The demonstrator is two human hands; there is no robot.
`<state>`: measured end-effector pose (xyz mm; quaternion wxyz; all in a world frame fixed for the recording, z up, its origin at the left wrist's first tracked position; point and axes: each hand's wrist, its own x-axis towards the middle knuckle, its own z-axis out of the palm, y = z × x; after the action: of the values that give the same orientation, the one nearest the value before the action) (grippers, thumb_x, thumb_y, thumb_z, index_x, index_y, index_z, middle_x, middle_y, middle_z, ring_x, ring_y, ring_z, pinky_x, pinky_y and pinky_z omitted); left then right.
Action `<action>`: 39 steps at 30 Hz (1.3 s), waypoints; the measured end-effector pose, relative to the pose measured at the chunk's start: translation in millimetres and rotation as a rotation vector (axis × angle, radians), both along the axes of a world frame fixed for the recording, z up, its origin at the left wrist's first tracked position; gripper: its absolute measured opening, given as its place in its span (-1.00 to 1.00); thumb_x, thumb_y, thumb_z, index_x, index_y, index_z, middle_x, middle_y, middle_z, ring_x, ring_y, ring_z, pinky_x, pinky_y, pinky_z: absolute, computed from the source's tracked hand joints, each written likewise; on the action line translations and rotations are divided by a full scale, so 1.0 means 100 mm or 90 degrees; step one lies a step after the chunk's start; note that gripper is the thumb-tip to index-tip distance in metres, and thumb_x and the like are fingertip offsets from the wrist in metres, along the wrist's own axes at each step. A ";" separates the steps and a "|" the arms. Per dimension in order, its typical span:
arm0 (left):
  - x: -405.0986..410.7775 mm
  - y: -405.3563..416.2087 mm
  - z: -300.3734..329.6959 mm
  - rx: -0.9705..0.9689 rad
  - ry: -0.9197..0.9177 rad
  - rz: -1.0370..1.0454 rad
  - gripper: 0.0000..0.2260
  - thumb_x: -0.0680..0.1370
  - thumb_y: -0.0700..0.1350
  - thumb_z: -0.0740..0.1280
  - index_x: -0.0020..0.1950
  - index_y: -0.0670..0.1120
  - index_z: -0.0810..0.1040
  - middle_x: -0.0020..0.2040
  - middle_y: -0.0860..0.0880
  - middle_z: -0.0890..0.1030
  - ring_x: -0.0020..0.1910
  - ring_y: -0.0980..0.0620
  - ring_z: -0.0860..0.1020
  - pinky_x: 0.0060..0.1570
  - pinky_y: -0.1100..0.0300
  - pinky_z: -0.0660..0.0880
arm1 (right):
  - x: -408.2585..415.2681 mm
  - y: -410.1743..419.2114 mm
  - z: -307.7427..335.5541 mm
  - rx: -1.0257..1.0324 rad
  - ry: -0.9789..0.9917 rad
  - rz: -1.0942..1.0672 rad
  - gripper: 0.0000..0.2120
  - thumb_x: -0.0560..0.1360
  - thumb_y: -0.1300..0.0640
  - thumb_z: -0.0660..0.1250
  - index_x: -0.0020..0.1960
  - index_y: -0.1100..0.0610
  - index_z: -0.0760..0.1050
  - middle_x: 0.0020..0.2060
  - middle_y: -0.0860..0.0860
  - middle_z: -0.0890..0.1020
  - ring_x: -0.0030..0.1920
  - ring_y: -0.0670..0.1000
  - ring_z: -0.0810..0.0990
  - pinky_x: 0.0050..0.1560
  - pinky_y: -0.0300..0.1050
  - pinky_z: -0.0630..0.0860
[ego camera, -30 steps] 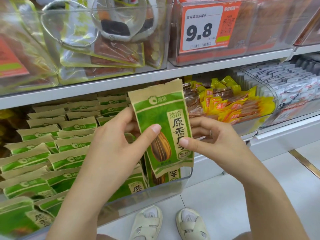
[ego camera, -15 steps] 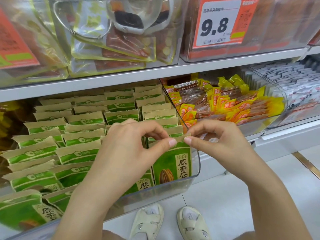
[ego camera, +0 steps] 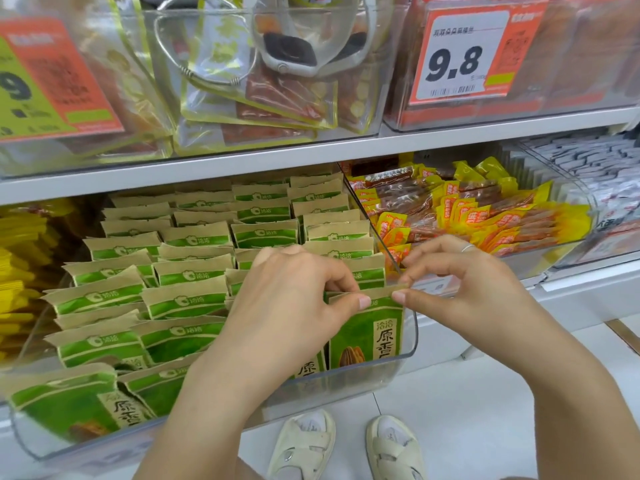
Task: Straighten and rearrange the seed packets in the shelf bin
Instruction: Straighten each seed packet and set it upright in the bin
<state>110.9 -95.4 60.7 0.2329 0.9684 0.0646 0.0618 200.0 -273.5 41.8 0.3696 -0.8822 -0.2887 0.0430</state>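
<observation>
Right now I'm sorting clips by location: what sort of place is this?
Most likely a shop's snack aisle: a printed 9.8 price tag, clear shelf bins of identical green seed packets, yellow snack packs alongside.

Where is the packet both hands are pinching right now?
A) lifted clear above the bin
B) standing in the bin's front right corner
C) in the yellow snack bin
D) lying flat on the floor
B: the left hand and right hand pinch the top edge of the green seed packet, which stands upright behind the front wall of the clear bin, at its right end.
</observation>
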 end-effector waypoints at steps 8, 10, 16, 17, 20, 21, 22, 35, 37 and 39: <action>-0.19 0.40 0.31 0.050 -0.024 0.036 -0.64 0.62 0.16 0.09 0.33 0.10 0.50 0.21 0.15 0.56 0.19 0.18 0.47 0.12 0.24 0.38 | -0.15 0.34 0.41 -0.043 -0.030 0.062 -0.65 0.37 -0.25 0.26 0.10 -0.20 0.57 0.15 -0.19 0.59 0.24 -0.10 0.50 0.25 0.03 0.44; -0.15 0.59 0.31 0.148 0.057 0.022 -0.52 0.64 0.17 0.05 0.53 0.03 0.27 0.50 0.04 0.34 0.48 0.06 0.26 0.41 0.13 0.23 | -0.09 0.52 0.47 -0.131 -0.029 0.090 -0.63 0.45 -0.22 0.23 0.21 -0.19 0.52 0.25 -0.13 0.55 0.28 -0.06 0.46 0.21 -0.06 0.41; 0.34 1.03 0.14 0.228 0.213 0.015 -0.25 0.58 0.35 0.02 0.62 -0.08 -0.02 0.62 -0.14 0.01 0.58 -0.15 0.06 0.52 -0.01 0.10 | 0.15 1.09 0.38 -0.296 -0.153 0.164 -0.46 0.59 -0.12 0.17 0.52 0.01 0.20 0.48 0.04 0.30 0.46 0.05 0.27 0.38 -0.10 0.23; 0.43 1.06 0.09 0.221 0.208 0.020 -0.21 0.56 0.38 0.04 0.62 -0.06 -0.06 0.62 -0.13 -0.03 0.59 -0.15 0.02 0.53 0.00 0.07 | 0.20 1.14 0.33 -0.317 -0.171 0.167 -0.43 0.59 -0.14 0.16 0.53 0.03 0.17 0.49 0.08 0.27 0.47 0.08 0.25 0.41 -0.06 0.21; 0.61 1.14 0.00 0.169 0.193 0.045 -0.17 0.52 0.41 0.11 0.62 -0.02 -0.08 0.62 -0.10 -0.02 0.58 -0.14 0.03 0.51 0.00 0.10 | 0.32 1.20 0.25 -0.345 -0.164 0.169 -0.37 0.56 -0.23 0.13 0.54 0.02 0.16 0.47 0.13 0.29 0.44 0.13 0.28 0.40 0.03 0.29; 0.63 1.16 -0.02 0.155 0.189 0.056 -0.17 0.52 0.41 0.12 0.62 -0.02 -0.05 0.62 -0.10 0.01 0.57 -0.14 0.06 0.49 0.01 0.12 | 0.34 1.20 0.24 -0.347 -0.148 0.174 -0.36 0.55 -0.25 0.12 0.54 0.02 0.15 0.47 0.12 0.30 0.43 0.13 0.29 0.39 0.03 0.30; 0.65 1.17 -0.04 0.158 0.187 0.060 -0.18 0.51 0.42 0.12 0.61 -0.02 0.01 0.61 -0.11 0.06 0.56 -0.15 0.11 0.46 0.02 0.16 | 0.35 1.19 0.23 -0.347 -0.134 0.179 -0.35 0.55 -0.26 0.12 0.55 0.02 0.15 0.47 0.10 0.30 0.43 0.12 0.29 0.39 0.01 0.29; 0.09 0.97 -0.02 0.158 0.237 -0.052 -0.35 0.57 0.39 -0.16 0.44 0.13 0.44 0.26 0.01 0.56 0.43 -0.06 0.35 0.40 0.01 0.18 | 0.49 1.67 0.13 -0.313 -0.268 0.187 -0.54 0.64 0.01 0.10 0.51 0.11 0.19 0.28 0.22 0.47 0.24 0.20 0.44 0.03 -0.03 0.35; 0.02 0.94 -0.03 0.152 0.243 -0.053 -0.33 0.55 0.41 -0.18 0.45 0.15 0.42 0.28 0.01 0.58 0.38 -0.05 0.41 0.39 0.01 0.21 | 0.54 1.77 0.10 -0.342 -0.252 0.176 -0.46 0.64 0.02 0.11 0.57 0.08 0.05 0.48 0.16 0.28 0.42 0.20 0.29 0.29 -0.01 0.31; 0.00 0.94 -0.03 0.143 0.242 -0.050 -0.32 0.54 0.42 -0.18 0.48 0.16 0.38 0.34 0.00 0.55 0.38 -0.06 0.41 0.34 0.03 0.26 | 0.57 1.83 0.08 -0.382 -0.245 0.152 -0.41 0.62 0.05 0.16 0.57 0.08 0.01 0.50 0.15 0.24 0.45 0.20 0.24 0.36 0.03 0.26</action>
<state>110.5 -1.1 58.1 0.1092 0.9843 0.0621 -0.1240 257.1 -90.1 49.9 0.0256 -0.9033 -0.4283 0.0016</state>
